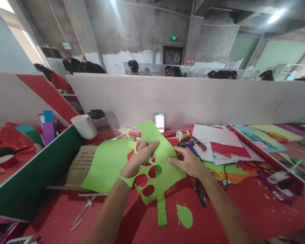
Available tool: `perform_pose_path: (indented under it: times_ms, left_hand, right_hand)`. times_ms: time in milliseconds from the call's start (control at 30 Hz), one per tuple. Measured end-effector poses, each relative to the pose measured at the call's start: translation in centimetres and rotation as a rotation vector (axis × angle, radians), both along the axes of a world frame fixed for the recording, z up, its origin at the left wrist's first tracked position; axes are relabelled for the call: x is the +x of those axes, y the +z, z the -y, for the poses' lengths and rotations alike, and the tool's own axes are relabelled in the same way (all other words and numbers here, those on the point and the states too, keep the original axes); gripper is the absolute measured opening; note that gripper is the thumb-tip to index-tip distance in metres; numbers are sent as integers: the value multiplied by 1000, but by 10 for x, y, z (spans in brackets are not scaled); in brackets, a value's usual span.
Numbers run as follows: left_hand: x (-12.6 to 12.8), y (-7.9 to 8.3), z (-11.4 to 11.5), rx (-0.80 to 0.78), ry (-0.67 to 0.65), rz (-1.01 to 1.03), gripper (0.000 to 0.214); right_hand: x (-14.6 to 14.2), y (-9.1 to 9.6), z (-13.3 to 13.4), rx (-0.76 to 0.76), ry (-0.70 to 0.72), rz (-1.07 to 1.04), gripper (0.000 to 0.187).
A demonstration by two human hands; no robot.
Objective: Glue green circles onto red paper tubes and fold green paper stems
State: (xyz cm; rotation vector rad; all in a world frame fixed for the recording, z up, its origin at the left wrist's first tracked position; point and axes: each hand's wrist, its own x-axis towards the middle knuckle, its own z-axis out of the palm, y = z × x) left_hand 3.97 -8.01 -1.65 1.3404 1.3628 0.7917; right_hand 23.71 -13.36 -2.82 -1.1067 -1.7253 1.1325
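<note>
Left hand (138, 158) curls tight, pinching the green sheet (167, 149). Right hand (189, 163), half-open, grips its edge. The print on the cardboard box (82, 162) is too blurred to read.

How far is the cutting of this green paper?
Done: several oval holes cut in the light green paper sheet; a green leaf-shaped cutout lies on the red table. In hand: left hand and right hand hold the sheet. Left: probably its large uncut part.
</note>
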Motion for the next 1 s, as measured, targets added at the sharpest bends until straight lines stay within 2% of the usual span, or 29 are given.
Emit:
perform_pose_path:
  times_ms: [100,167,233,300,367,467,533,633,833,1000]
  left_hand:
    - [2,-8,-7,82,17,234,47]
    - [5,-13,-11,134,-45,458,54]
    - [10,-18,-13,152,-148,545,60]
    - [17,-23,-11,183,-285,436,60]
    - [26,-29,-6,280,-377,182,54]
    - [40,-41,4,468,-443,-164,47]
    - [50,-51,8,557,-493,-301,47]
    - [59,-63,10,596,-508,-423,49]
    - [64,-73,7,597,-527,-437,51]
    - [63,-69,6,570,-473,-441,46]
  right_hand:
    - [4,-2,-9,-8,-34,-142,39]
    - [19,1,-15,-27,-88,-266,43]
    - [44,5,-22,-2,-205,-349,51]
    - [76,7,-28,-5,-319,-320,57]
    - [110,4,-33,0,-444,-240,58]
    - [159,-6,-37,-4,-609,-67,53]
    - [185,-15,-38,-14,-659,51,54]
    - [216,-28,-40,-3,-750,231,58]
    - [251,-49,-48,84,-962,603,50]
    - [246,-52,-43,119,-1072,879,59]
